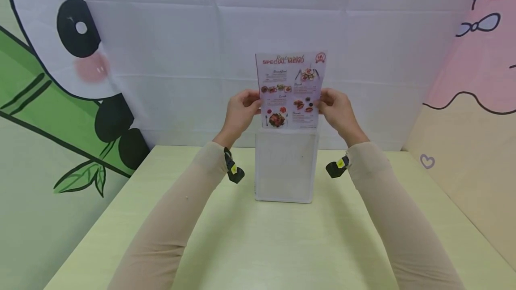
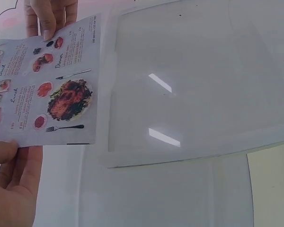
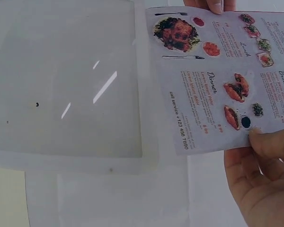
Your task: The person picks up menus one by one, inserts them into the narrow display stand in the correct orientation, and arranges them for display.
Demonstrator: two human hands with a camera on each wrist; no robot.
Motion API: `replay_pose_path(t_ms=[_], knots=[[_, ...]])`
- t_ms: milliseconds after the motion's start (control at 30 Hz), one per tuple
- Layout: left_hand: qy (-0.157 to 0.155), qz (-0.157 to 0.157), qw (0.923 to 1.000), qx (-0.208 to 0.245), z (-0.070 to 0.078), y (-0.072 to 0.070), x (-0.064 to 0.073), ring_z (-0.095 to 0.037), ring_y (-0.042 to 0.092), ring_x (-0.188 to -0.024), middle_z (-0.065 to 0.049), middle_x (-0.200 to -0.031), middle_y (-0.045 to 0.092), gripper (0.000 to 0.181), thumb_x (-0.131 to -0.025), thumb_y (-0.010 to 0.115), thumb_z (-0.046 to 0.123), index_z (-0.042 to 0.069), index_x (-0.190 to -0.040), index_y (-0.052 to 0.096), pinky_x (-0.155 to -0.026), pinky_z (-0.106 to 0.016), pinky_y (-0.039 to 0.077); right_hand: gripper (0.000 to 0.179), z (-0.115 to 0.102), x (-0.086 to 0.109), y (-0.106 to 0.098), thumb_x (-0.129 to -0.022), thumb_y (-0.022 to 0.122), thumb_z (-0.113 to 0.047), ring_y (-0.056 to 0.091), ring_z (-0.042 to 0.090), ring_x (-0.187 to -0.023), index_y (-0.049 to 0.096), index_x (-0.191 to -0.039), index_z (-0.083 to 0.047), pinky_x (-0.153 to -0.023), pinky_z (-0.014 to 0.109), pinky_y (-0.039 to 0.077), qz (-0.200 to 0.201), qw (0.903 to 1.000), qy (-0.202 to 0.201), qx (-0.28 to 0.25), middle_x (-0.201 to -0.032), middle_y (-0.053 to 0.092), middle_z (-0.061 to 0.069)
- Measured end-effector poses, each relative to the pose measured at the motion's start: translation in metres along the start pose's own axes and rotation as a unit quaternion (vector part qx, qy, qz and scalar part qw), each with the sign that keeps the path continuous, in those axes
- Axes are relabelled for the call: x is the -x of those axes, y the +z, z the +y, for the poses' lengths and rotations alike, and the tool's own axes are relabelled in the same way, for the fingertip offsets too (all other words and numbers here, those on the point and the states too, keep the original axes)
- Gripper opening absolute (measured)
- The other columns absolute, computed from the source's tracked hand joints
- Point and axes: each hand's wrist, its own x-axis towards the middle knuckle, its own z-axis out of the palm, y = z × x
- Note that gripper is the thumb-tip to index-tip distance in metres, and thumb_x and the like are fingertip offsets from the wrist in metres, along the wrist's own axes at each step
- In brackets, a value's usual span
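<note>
A printed restaurant menu sheet (image 1: 291, 97) is held up, its text side facing the head camera. My left hand (image 1: 241, 112) pinches its left edge between thumb and fingers. Opposite, my right hand (image 1: 337, 110) pinches the right edge at about the same height. Just below the sheet stands an upright sign holder (image 1: 285, 169) with a white frame and a clear, glossy panel. In the left wrist view the menu's lower edge (image 2: 95, 94) lies right beside the frame's top edge. From the right wrist, the thumb (image 3: 260, 142) shows on the printed face.
The holder stands on a pale yellow table (image 1: 282, 245). Behind it hangs a white creased cloth (image 1: 181, 57). Painted walls close in the left and right sides, with a panda (image 1: 78, 28) on the left and a pink figure (image 1: 471, 66) on the right.
</note>
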Motion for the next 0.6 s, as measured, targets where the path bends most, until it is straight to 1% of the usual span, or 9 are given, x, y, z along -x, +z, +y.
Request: replay_pose_path(t_ms=[133, 267, 600], knots=[[0.002, 0.003, 1.0, -0.007, 0.001, 0.0006, -0.002, -0.021, 0.065, -0.098, -0.015, -0.112, 0.066, 0.019, -0.095, 0.058, 0.005, 0.001, -0.113, 0.063, -0.083, -0.029, 0.056, 0.03, -0.0011, -0.0008, -0.0003, -0.099, 0.05, -0.005, 0.06, 0.027, -0.108, 0.054, -0.128, 0.0, -0.094, 0.037, 0.051, 0.006, 1.0, -0.004, 0.002, -0.124, 0.061, 0.019], [0.004, 0.009, 0.9999, -0.012, -0.0004, 0.0014, -0.0041, -0.022, 0.065, -0.097, -0.016, -0.111, 0.066, 0.018, -0.095, 0.058, 0.004, 0.0, -0.112, 0.063, -0.083, -0.029, 0.056, 0.028, -0.0002, -0.002, -0.0001, -0.099, 0.05, -0.004, 0.06, 0.027, -0.107, 0.055, -0.125, 0.001, -0.094, 0.036, 0.051, 0.009, 0.9999, -0.01, -0.001, -0.123, 0.061, 0.019], [0.011, 0.015, 0.9998, -0.008, -0.0017, 0.004, -0.0075, -0.024, 0.065, -0.096, -0.019, -0.11, 0.066, 0.018, -0.094, 0.058, 0.002, -0.003, -0.11, 0.063, -0.083, -0.03, 0.056, 0.026, -0.0009, -0.0029, -0.0009, -0.099, 0.049, -0.003, 0.06, 0.027, -0.106, 0.056, -0.123, 0.002, -0.094, 0.037, 0.051, 0.015, 0.9999, -0.007, -0.004, -0.121, 0.061, 0.02]])
